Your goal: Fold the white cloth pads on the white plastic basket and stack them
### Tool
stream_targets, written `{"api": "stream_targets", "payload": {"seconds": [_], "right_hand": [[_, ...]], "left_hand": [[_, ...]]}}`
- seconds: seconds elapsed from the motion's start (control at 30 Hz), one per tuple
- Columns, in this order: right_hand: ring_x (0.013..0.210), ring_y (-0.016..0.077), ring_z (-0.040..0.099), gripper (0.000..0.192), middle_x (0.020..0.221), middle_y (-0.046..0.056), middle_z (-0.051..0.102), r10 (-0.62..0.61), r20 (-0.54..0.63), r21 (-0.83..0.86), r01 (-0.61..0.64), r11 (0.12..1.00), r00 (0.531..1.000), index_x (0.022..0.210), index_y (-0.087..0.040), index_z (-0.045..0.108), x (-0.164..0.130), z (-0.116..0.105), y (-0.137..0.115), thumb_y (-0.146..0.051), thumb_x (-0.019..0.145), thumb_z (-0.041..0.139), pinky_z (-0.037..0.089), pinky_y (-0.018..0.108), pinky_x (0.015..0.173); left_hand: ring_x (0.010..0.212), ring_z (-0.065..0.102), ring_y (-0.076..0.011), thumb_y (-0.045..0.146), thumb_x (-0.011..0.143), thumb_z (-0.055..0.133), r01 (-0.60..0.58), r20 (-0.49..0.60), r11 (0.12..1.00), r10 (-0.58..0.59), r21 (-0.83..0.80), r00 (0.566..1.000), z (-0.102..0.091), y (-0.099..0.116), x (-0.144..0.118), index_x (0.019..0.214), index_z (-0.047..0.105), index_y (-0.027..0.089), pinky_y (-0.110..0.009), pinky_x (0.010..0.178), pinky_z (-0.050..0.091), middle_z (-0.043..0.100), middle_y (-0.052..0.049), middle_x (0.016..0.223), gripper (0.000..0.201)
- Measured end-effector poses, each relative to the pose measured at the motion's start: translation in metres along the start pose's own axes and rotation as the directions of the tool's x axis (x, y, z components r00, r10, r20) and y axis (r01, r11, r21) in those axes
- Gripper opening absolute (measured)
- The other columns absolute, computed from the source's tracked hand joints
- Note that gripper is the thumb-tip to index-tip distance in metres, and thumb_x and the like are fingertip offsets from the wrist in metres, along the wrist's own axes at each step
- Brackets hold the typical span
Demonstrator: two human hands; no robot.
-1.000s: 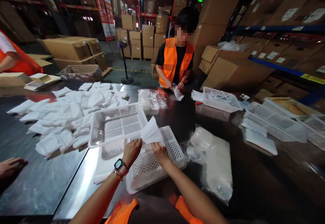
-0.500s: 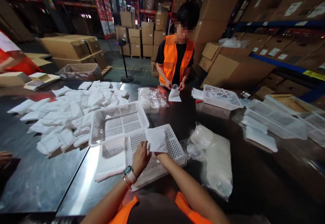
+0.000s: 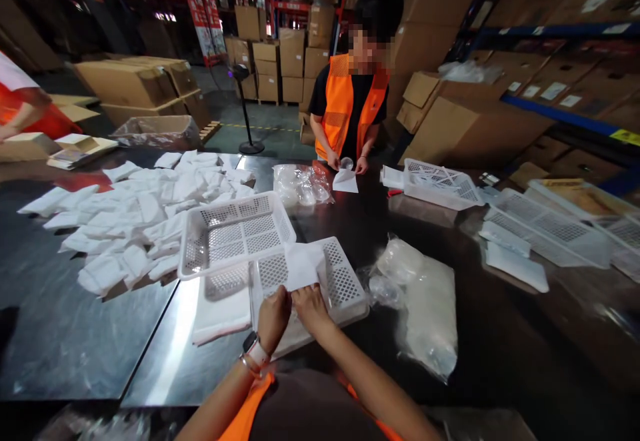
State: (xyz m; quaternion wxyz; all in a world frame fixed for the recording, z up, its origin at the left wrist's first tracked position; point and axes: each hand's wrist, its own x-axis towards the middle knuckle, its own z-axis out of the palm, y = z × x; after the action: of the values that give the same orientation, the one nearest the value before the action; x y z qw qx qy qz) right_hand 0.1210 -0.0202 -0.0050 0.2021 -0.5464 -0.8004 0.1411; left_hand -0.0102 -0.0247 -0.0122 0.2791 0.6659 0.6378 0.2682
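White pouch point(image 3: 300, 264): held flat over the near basket, pinched at its lower edge by both hands
Left hand point(image 3: 274, 315): fingers closed on the pouch's lower left corner; a watch is worn on the wrist
Right hand point(image 3: 311, 306): fingers pressed together on the lower right edge, touching the left hand
Near basket point(image 3: 345, 287): white perforated tray lying directly under the fingers, a second basket point(image 3: 235, 234) tilted just beyond the left fingers
Flat white sheet point(image 3: 223, 307): lying on the steel table point(image 3: 85, 354) to the left of the left hand
Clear bags point(image 3: 425, 307): lying right of the right fingers
Pouch pile point(image 3: 135, 221): spread well beyond the left hand
Co-worker point(image 3: 353, 104): far beyond the fingers, handling another pouch
Handling judgement: an even grip at both corners is best kept, so that the thin pouch is not creased or let sag
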Motion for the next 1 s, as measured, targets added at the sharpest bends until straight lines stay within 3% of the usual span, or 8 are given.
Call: {"api": "stream_targets", "payload": {"seconds": [0.13, 0.27, 0.33, 0.47, 0.73, 0.83, 0.9, 1.0], "right_hand": [[0.096, 0.0241, 0.063, 0.021, 0.099, 0.009, 0.071, 0.020, -0.042, -0.062, -0.022, 0.998, 0.999, 0.101, -0.020, 0.071, -0.012, 0.007, -0.003, -0.011, 0.093, 0.055, 0.049, 0.043, 0.090], [0.092, 0.0200, 0.061, 0.013, 0.092, 0.004, 0.071, 0.024, -0.118, 0.012, -0.023, 1.000, 0.993, 0.092, -0.022, 0.072, -0.014, 0.009, -0.003, -0.013, 0.090, 0.062, 0.046, 0.034, 0.084], [0.090, 0.0194, 0.060, 0.011, 0.088, 0.003, 0.070, 0.069, -0.105, 0.014, -0.068, 0.998, 0.992, 0.085, -0.021, 0.072, -0.013, 0.011, -0.004, -0.014, 0.089, 0.065, 0.044, 0.033, 0.082], [0.092, 0.0193, 0.058, 0.011, 0.088, 0.003, 0.068, 0.119, -0.050, -0.022, -0.120, 0.993, 0.992, 0.086, -0.021, 0.071, -0.012, 0.014, -0.008, -0.012, 0.089, 0.064, 0.041, 0.032, 0.082], [0.091, 0.0190, 0.052, 0.016, 0.090, 0.003, 0.064, 0.085, -0.037, 0.018, -0.085, 0.996, 0.996, 0.090, -0.021, 0.068, -0.021, 0.035, -0.002, -0.010, 0.091, 0.056, 0.036, 0.033, 0.085], [0.089, 0.0185, 0.052, 0.015, 0.088, 0.002, 0.061, 0.137, -0.085, 0.232, -0.114, 0.966, 0.987, 0.082, -0.021, 0.067, -0.021, 0.049, 0.002, -0.010, 0.087, 0.058, 0.037, 0.035, 0.089], [0.087, 0.0182, 0.053, 0.012, 0.083, 0.001, 0.059, 0.197, -0.177, 0.477, -0.091, 0.874, 0.964, 0.073, -0.021, 0.063, -0.020, 0.057, 0.003, -0.014, 0.083, 0.061, 0.040, 0.035, 0.088], [0.086, 0.0184, 0.056, 0.024, 0.082, 0.001, 0.058, 0.363, -0.323, 0.708, -0.031, 0.706, 0.874, 0.067, -0.021, 0.056, -0.023, 0.056, 0.010, -0.035, 0.086, 0.060, 0.047, 0.033, 0.081]], "left_hand": [[0.064, 0.063, -0.0193, 0.045, 0.080, 0.055, 0.182, 0.047, 0.916, -0.177, -0.358, 0.983, -0.011, 0.004, 0.006, 0.065, 0.054, 0.022, -0.030, 0.063, 0.047, 0.065, -0.004, 0.064, 0.028], [0.060, 0.061, -0.0146, 0.054, 0.058, 0.073, 0.480, 0.296, 0.531, -0.395, -0.698, 0.869, -0.013, 0.008, 0.005, 0.064, 0.055, 0.019, -0.028, 0.061, 0.050, 0.061, 0.001, 0.060, 0.040], [0.059, 0.061, -0.0132, 0.052, 0.053, 0.076, 0.524, 0.344, 0.443, -0.426, -0.727, 0.837, -0.012, 0.008, 0.003, 0.065, 0.055, 0.019, -0.028, 0.061, 0.050, 0.061, 0.002, 0.060, 0.041], [0.056, 0.058, -0.0116, 0.047, 0.052, 0.076, 0.528, 0.352, 0.416, -0.429, -0.740, 0.832, -0.008, 0.007, 0.003, 0.061, 0.055, 0.018, -0.027, 0.060, 0.050, 0.058, 0.004, 0.056, 0.037], [0.050, 0.052, -0.0101, 0.047, 0.047, 0.074, 0.486, 0.307, 0.450, -0.414, -0.749, 0.857, 0.003, -0.004, 0.002, 0.054, 0.050, 0.019, -0.025, 0.053, 0.047, 0.052, 0.006, 0.049, 0.038], [0.050, 0.053, -0.0107, 0.049, 0.050, 0.075, 0.459, 0.279, 0.495, -0.396, -0.738, 0.875, 0.008, -0.009, 0.001, 0.057, 0.053, 0.019, -0.025, 0.053, 0.047, 0.055, 0.004, 0.050, 0.038], [0.051, 0.055, -0.0118, 0.051, 0.052, 0.075, 0.423, 0.233, 0.543, -0.384, -0.725, 0.893, 0.009, -0.013, 0.003, 0.058, 0.054, 0.019, -0.026, 0.052, 0.049, 0.057, 0.003, 0.051, 0.039], [0.052, 0.054, -0.0113, 0.053, 0.053, 0.077, 0.372, 0.164, 0.597, -0.373, -0.710, 0.913, 0.005, -0.021, 0.007, 0.057, 0.054, 0.019, -0.029, 0.054, 0.054, 0.054, 0.005, 0.053, 0.042]]}}
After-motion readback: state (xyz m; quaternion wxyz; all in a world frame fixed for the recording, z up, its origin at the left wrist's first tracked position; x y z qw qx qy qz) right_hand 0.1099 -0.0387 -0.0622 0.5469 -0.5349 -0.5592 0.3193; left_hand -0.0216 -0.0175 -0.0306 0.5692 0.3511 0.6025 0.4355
